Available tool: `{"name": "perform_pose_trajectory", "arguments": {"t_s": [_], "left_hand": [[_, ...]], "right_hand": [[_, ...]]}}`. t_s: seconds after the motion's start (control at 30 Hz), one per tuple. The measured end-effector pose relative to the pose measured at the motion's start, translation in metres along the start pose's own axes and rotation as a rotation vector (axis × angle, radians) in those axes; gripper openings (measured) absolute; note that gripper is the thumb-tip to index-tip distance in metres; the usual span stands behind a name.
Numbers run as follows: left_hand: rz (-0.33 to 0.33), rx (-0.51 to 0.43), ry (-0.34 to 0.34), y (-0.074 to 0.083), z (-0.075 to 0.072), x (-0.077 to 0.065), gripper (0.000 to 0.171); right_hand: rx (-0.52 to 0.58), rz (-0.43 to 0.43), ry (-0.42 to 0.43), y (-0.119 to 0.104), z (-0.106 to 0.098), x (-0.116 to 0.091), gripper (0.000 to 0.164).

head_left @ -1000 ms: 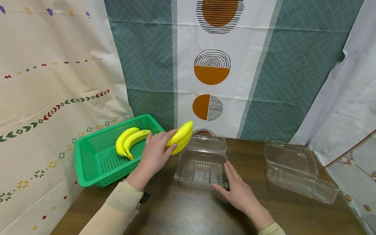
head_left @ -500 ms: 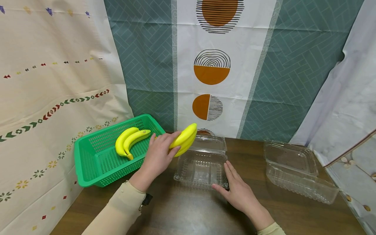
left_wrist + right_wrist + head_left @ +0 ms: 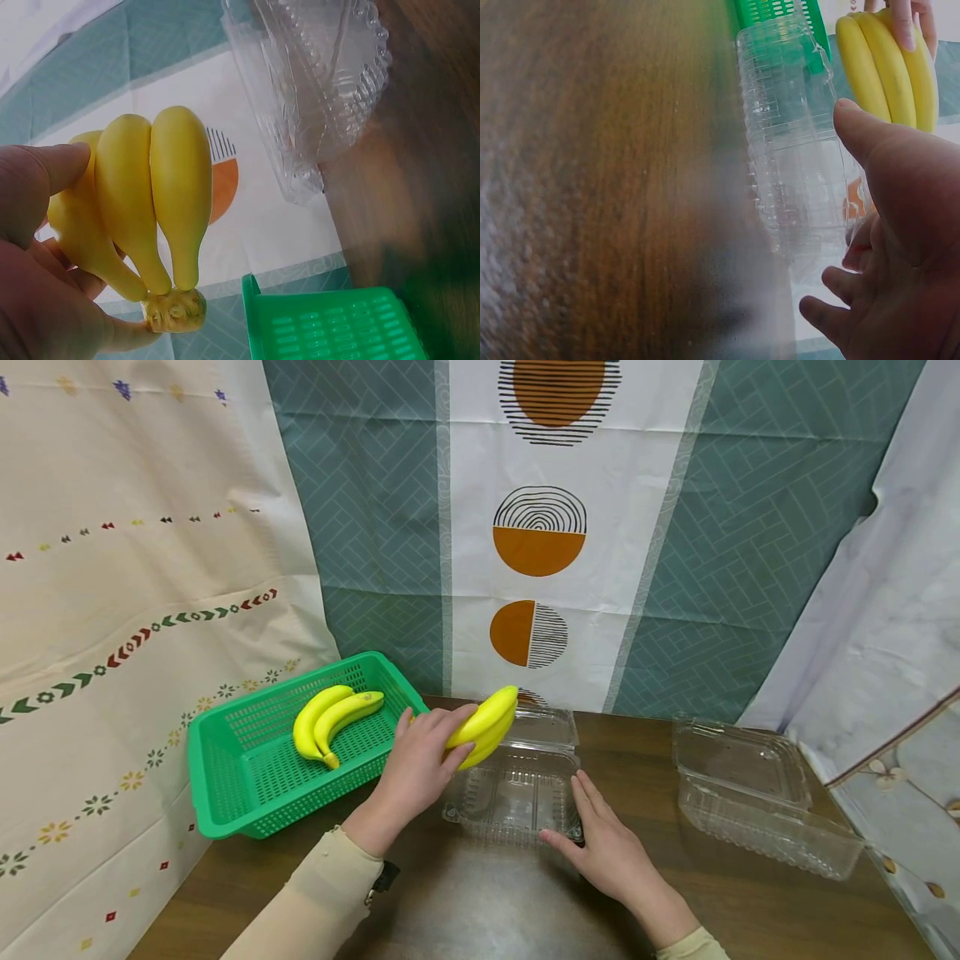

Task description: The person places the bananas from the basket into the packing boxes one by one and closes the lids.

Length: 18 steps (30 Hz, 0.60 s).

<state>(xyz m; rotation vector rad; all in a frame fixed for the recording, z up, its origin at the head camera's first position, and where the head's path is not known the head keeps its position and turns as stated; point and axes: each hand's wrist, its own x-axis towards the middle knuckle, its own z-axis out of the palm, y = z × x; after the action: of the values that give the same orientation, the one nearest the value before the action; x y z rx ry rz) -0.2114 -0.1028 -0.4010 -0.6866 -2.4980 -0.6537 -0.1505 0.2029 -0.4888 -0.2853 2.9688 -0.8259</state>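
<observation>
My left hand [image 3: 422,756] grips a bunch of yellow bananas [image 3: 491,727] in the air, over the left part of a clear plastic clamshell box [image 3: 517,802]. In the left wrist view the bunch [image 3: 124,202] shows three bananas joined at a stubby stem, with the thumb across one side. The clamshell stands with its lid [image 3: 543,727] folded back. My right hand [image 3: 611,847] rests against the box's right side, fingers extended; in the right wrist view the thumb [image 3: 862,131] lies near the box's rim. Another bunch of bananas [image 3: 330,722] lies in the green basket [image 3: 225,810].
A second clear clamshell box [image 3: 772,827] with its lid back stands at the right of the brown wooden table [image 3: 480,902]. The basket is at the left, close to the box. Patterned cloths [image 3: 390,527] hang behind and at both sides.
My left hand has carried the bananas to the right and slightly down, from beside the basket to over the box. The right hand stays against the box.
</observation>
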Motion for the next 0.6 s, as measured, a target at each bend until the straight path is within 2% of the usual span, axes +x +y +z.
{"name": "perform_pose_trajectory", "arguments": {"t_s": [0.6], "left_hand": [[0.006, -0.017, -0.083, 0.016, 0.02, -0.002, 0.059]], "right_hand": [[0.011, 0.011, -0.011, 0.001, 0.0, 0.001, 0.111]]}}
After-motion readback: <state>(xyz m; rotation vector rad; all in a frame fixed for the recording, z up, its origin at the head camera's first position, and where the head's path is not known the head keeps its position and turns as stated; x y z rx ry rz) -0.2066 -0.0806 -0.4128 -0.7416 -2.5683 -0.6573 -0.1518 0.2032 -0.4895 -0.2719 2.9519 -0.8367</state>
